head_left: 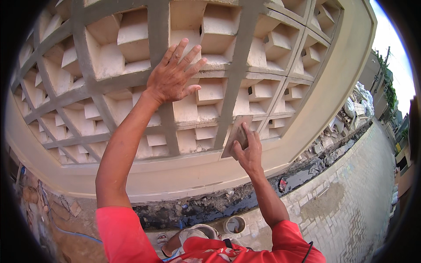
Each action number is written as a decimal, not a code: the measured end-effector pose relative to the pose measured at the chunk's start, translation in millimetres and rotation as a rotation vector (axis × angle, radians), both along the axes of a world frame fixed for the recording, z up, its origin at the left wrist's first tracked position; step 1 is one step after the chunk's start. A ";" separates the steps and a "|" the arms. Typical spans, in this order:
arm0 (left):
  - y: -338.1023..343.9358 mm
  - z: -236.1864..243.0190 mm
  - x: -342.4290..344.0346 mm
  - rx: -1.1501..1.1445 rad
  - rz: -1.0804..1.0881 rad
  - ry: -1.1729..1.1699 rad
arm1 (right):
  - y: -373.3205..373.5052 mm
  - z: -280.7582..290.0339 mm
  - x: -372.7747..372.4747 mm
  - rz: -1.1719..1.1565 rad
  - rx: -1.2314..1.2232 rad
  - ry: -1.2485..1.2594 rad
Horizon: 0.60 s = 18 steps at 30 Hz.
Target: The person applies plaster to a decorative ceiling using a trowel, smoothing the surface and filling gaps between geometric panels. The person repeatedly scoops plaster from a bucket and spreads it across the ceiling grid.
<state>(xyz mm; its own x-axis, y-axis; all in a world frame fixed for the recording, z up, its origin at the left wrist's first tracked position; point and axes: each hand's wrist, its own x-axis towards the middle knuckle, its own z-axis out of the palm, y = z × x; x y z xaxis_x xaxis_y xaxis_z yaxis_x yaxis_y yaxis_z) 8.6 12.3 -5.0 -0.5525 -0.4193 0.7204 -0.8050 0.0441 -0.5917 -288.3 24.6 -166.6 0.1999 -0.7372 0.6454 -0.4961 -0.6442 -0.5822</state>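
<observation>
Nearest, red sleeves [125,234] are seen at the lower edge, both forearms reaching up to the wall. The left hand [175,81] is held palm toward the wall, fingers straight and loosely spread, thumb out, nothing gripped; whether the full palm is pressed on the surface cannot be told. By the right hand [249,151], a flat trowel [231,139] is held: index finger and thumb laid along the handle, the other fingers mostly hidden. The trowel is placed low on the wall, by the bottom end of a grey mortar strip [238,65] and overlapping the pale block to its right; blade tilt cannot be judged.

The step looks like smoothing the strips between the hollow blocks [210,90]. For a good finish, the blade should probably be kept nearly flat, with one edge slightly lifted, and drawn along the strip in long, even strokes. Pressure is best kept light near block corners, so that edges are not chipped and mortar is not dragged into the hollows. The spread hand may serve as a brace, but should be kept off damp mortar.

Below, a bucket [225,225] is set on the ground beside a dark wet ditch [206,215]. Farther right, paving [351,193] and heaped rubble [326,138] are seen.
</observation>
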 end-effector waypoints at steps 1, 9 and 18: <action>1.3 -0.1 0.2 0.001 0.005 -0.001 | -6.7 7.9 6.3 -0.005 -0.055 0.032; 2.9 -3.4 0.4 0.024 0.036 0.011 | -46.0 86.8 43.1 -0.103 -0.285 0.137; -1.6 -1.9 -3.2 -0.011 -0.026 0.030 | -53.5 6.8 40.0 -0.162 -0.197 0.273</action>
<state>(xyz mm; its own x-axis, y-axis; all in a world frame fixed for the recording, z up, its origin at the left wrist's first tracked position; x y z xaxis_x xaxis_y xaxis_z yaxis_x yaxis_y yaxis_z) 5.4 10.7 -7.0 -0.5410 -0.3967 0.7416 -0.8212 0.0589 -0.5675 -248.3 -28.9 -159.8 0.2755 -0.6402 0.7171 -0.7207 -0.6312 -0.2866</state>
